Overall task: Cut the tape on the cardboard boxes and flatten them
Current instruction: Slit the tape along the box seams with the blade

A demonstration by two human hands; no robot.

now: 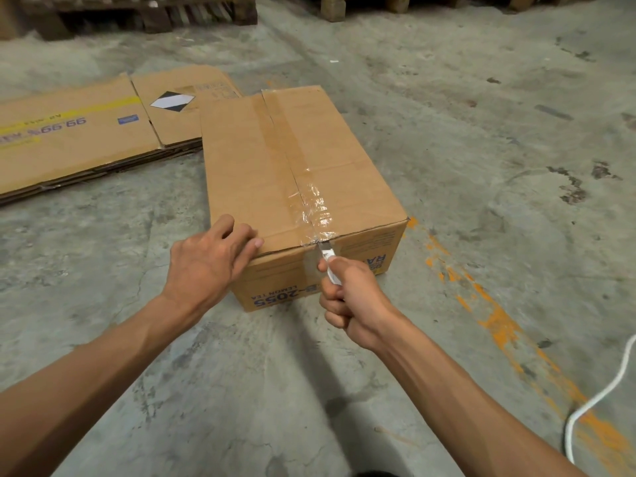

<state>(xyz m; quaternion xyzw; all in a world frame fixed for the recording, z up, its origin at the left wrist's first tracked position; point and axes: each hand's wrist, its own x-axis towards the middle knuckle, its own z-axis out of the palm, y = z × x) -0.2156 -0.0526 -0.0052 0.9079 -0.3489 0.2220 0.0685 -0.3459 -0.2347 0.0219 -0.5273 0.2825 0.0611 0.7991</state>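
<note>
Two bare hands work at the near edge of a sealed cardboard box (292, 187) on a concrete floor (241, 390). Nearest the camera, the right hand (354, 304) has its fingers curled tight round the white handle of a utility knife (328, 261), whose blade tip meets the tape (306, 194) right at the box's near top edge, on the centre seam. Just to its left, the left hand (206, 259) rests with fingers laid fairly straight over the box's near corner, steadying it.

The step in hand appears to be the tape cut itself, seemingly at one end of the seam; the tape looks wrinkled and shiny near the blade, but whether it is already slit there cannot be told. The next move would likely call for a steady stroke along the seam, blade kept shallow, with the bracing hand held clear of the line.

Beyond the box, to the left, lies a stack of flattened cartons (86, 139), suggesting part of the job is done. Farthest off, wooden pallets (155, 12) line the background.
</note>
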